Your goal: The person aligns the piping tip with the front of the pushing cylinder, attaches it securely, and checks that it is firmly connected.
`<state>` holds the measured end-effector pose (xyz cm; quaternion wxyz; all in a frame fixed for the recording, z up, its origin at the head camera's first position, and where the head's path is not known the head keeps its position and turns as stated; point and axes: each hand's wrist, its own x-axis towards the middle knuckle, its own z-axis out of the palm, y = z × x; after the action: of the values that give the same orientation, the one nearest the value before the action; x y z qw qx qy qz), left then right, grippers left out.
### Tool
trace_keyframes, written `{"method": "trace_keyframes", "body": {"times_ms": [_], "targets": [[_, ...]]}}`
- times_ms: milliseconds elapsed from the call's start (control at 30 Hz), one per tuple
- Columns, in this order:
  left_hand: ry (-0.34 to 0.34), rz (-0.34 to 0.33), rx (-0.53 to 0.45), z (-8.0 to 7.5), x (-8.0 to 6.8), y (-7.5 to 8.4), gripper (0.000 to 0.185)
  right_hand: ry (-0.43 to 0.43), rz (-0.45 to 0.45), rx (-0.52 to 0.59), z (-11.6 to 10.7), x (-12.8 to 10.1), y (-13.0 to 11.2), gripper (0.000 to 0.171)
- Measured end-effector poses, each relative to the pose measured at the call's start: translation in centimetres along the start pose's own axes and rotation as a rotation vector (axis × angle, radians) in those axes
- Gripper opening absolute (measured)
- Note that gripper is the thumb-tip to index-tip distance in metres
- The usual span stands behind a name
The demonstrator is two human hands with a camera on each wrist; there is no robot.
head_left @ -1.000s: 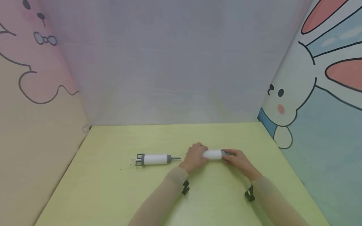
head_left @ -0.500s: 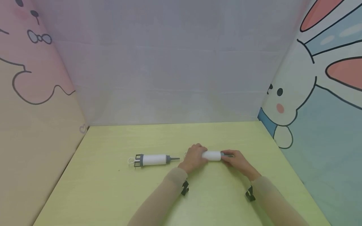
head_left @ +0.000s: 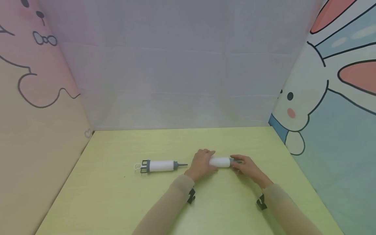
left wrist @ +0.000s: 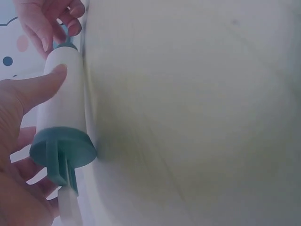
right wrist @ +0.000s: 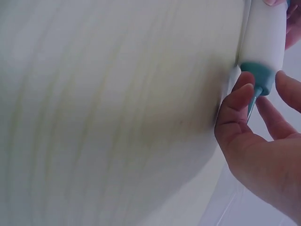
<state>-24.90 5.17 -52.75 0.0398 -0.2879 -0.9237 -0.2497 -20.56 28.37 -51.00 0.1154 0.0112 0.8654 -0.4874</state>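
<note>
Nearest the camera, two sleeved forearms reach in over the yellow-green table [head_left: 117, 202], each with a dark clip at the wrist. The left hand [head_left: 201, 164] wraps its fingers round the flanged end of a white syringe [head_left: 220, 161] lying on the table right of centre, and the right hand [head_left: 248, 168] pinches the teal nozzle [right wrist: 258, 77] at the other end between thumb and fingertips. Just left of the left hand, apart from it, a second syringe [head_left: 160, 165] lies flat, grey tip pointing toward the hands and plunger handle toward the left wall. Behind stand a pale back wall [head_left: 176, 81], a pink panel [head_left: 32, 65] and a rabbit panel [head_left: 323, 98]. From the head view the hands hide both ends of the held syringe; the left wrist view shows its teal flange [left wrist: 63, 148], the plunger behind it and the thumb [left wrist: 40, 84] pressed on the barrel, while the right wrist view shows the thin needle tip between the fingers [right wrist: 237, 101].
</note>
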Motion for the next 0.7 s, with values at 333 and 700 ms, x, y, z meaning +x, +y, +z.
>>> {"method": "trace_keyframes", "body": {"times_ms": [333, 700], "targets": [[0.102, -0.067, -0.193, -3.5, -2.4, -2.4, 0.068, 0.014, -0.015, -0.092, -0.2, -0.7, -1.5, 0.052], [0.309, -0.132, -0.302, -7.9, -6.2, -5.9, 0.053, 0.12, -0.138, -0.265, 1.0, -0.8, -3.0, 0.051]]}}
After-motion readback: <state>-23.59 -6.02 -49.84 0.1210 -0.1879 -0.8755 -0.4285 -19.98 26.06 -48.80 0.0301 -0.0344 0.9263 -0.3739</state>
